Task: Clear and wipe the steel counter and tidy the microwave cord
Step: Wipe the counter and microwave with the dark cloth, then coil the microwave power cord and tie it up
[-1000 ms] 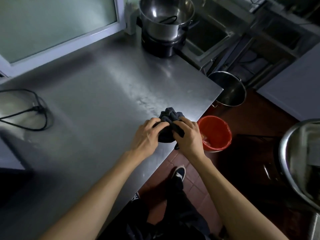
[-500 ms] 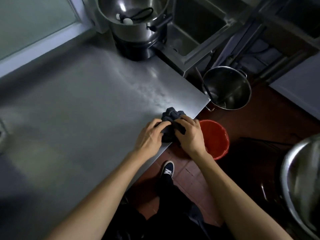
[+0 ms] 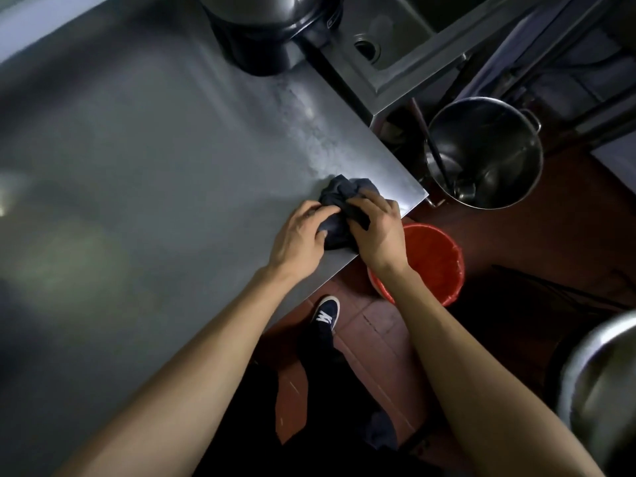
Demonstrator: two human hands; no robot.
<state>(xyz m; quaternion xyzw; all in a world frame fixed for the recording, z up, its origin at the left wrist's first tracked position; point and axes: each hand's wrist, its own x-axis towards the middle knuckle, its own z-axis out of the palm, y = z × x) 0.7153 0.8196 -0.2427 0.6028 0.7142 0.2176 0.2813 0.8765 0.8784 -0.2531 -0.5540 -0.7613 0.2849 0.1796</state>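
A dark bunched cloth [image 3: 339,196] lies on the steel counter [image 3: 144,160] close to its near right corner. My left hand [image 3: 299,237] grips the cloth's left side with curled fingers. From the right, my right hand [image 3: 377,230] grips the same cloth over the counter's front edge. A damp streak runs across the steel from the cloth towards the back. The microwave cord is out of view.
A black-based steel pot [image 3: 272,25] stands at the counter's far edge. Right of it is a steel sink [image 3: 389,60]. On the floor sit a steel pot [image 3: 481,149] and a red bucket [image 3: 432,263]. A steel bowl rim [image 3: 599,401] shows at the lower right.
The view has swung right and down, so the cord at the left has left the frame. Both hands stay on the cloth, now nearer the counter's right corner.
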